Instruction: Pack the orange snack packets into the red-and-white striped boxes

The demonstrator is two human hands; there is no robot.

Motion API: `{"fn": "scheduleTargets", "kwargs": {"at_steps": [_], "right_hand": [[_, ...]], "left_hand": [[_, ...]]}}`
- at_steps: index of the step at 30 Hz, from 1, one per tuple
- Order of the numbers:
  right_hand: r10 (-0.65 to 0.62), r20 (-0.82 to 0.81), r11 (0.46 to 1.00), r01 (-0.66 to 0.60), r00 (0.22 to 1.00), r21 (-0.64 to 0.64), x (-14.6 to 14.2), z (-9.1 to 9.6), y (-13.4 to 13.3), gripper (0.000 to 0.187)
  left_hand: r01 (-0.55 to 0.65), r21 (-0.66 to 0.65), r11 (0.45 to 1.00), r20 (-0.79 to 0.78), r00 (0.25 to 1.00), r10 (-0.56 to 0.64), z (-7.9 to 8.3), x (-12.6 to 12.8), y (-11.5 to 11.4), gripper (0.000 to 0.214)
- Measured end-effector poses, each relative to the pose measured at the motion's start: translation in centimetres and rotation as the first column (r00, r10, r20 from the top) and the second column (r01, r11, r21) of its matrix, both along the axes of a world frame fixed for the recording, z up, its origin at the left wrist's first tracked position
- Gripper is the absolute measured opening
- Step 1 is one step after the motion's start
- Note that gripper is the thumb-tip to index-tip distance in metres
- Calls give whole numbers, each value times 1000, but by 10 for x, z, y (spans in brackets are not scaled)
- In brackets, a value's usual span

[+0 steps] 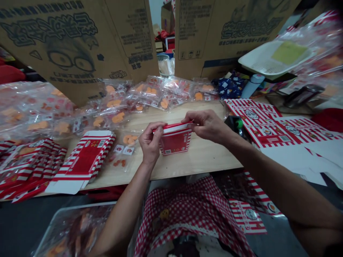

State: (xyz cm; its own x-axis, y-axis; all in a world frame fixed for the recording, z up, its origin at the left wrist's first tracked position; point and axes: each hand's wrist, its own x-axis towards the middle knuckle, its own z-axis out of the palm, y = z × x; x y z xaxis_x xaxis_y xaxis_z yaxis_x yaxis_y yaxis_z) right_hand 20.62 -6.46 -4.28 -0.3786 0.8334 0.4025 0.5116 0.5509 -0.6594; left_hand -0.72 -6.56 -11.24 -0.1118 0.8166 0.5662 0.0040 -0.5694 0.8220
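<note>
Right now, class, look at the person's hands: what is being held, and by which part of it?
A red-and-white striped carton is held along its top edge, the left hand pinching one end, the right hand the other.

Carton (175, 142): red panel, edged in red-and-white stripes. Flat carton blanks (85, 157): printed in matching red and white stripes, with white flaps. Apron (184, 210): checked in red-and-white gingham. Worktop (160, 166): finished in pale wood grain. Cardboard boxes (53, 46): brown, printed in dark grey. Fabric (230, 85): dark blue, patterned with small white motifs.
</note>
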Motion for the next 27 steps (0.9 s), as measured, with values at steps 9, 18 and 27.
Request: {"fn": "scheduleTargets", "kwargs": {"at_steps": [9, 18, 27], "right_hand": [[116, 253, 938, -190, 960, 290, 20, -31, -13, 45], [-31, -1, 940, 30, 1000, 340, -1, -50, -19, 34], [-885, 34, 402, 797, 465, -450, 131, -96, -49, 31]], "left_hand": [[120, 190, 974, -334, 941, -51, 3, -33, 9, 13], [296, 370, 881, -855, 480, 197, 48, -17, 12, 19], [214, 380, 900, -771, 611, 180, 35, 27, 15, 12]]}}
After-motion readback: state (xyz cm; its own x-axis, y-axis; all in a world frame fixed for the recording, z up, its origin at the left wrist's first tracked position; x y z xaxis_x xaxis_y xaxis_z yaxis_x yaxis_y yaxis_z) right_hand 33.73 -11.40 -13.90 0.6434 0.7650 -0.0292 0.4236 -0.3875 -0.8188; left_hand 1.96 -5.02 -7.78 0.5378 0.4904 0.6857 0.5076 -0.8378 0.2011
